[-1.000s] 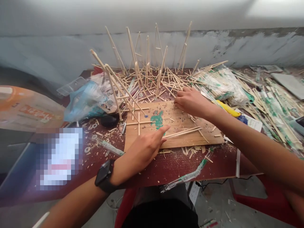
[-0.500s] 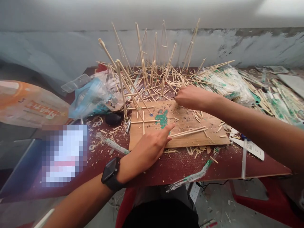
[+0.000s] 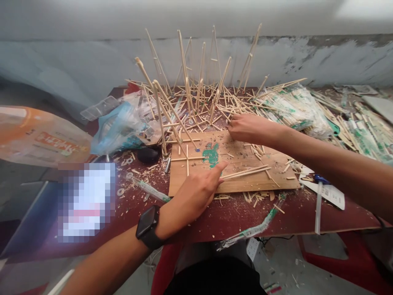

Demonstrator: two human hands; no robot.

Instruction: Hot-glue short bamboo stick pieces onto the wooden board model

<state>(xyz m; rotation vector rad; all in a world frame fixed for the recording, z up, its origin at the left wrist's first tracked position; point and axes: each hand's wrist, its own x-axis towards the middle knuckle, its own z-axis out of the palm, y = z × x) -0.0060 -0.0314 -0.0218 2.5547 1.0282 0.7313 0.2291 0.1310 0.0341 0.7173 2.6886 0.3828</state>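
Observation:
My left hand (image 3: 198, 186), with a watch (image 3: 147, 223) on its wrist, rests at the near edge of the wooden board (image 3: 196, 188). Its fingers are closed on the ends of two wooden chopsticks (image 3: 247, 172) that point right across the board. My right hand (image 3: 242, 126) is at the board's far edge, beside the loose pile of sticks (image 3: 215, 110). Its fingers are curled together, and what they hold, if anything, is hidden. On the board's left lie crossed sticks (image 3: 187, 157), next to a green printed figure (image 3: 211, 155).
Tall stick frames (image 3: 184, 57) stand behind the board. Plastic bags (image 3: 123, 123) lie left, near an orange package (image 3: 43, 135) and a bright blurred screen (image 3: 86, 200). Wrapped chopsticks (image 3: 288, 108) lie right. A utility knife (image 3: 322, 180) and wood scraps are by the board's right corner.
The whole view has shifted slightly, so things appear a little further right. Both hands keep nearly the same places and poses.

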